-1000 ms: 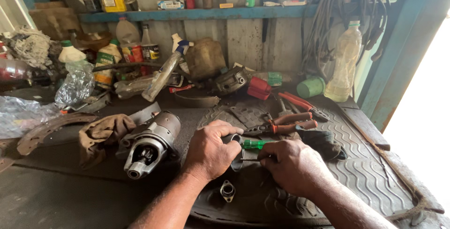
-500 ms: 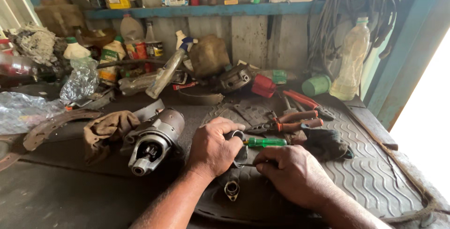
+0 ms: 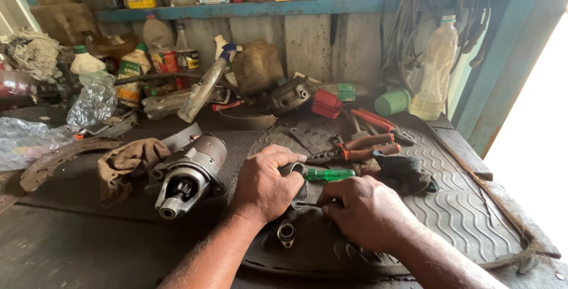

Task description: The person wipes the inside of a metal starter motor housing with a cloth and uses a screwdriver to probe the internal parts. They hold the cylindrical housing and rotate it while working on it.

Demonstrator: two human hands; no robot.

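- Gripping a small dark metal part (image 3: 299, 178), the left hand (image 3: 267, 183) is curled tightly around it, fingers closed over the top; most of the part is hidden inside the fist, so its shape cannot be told.
- Just right of that fist, the right hand (image 3: 368, 211) is pinched together on a thin metal tool (image 3: 307, 204) whose tip points into the held part. If the tip slips off, it would likely jab the left palm or fingers, since they sit directly in its line.
- Left of the left hand, touching distance away, a grey starter motor (image 3: 188, 173) lies on its side on the workbench (image 3: 71, 253). A jerk of the left elbow could roll it toward the bench edge.
- Under both hands lies a ribbed black rubber mat (image 3: 467, 206); its near edge curls, so a hard push could shift the work.
- Beyond the right hand, orange-handled pliers (image 3: 367, 147) and a green-handled screwdriver (image 3: 328, 175) rest just past the knuckles, the screwdriver nearly touching the held part. A sudden release could knock them off the mat.
- Left of the starter motor, well apart from the hands, a crumpled brown rag (image 3: 127, 162) sits on the bench.
- Below the left wrist, a small metal bushing (image 3: 286, 233) stands loose on the mat. It looks easy to sweep away with a forearm, and could be lost among the clutter.
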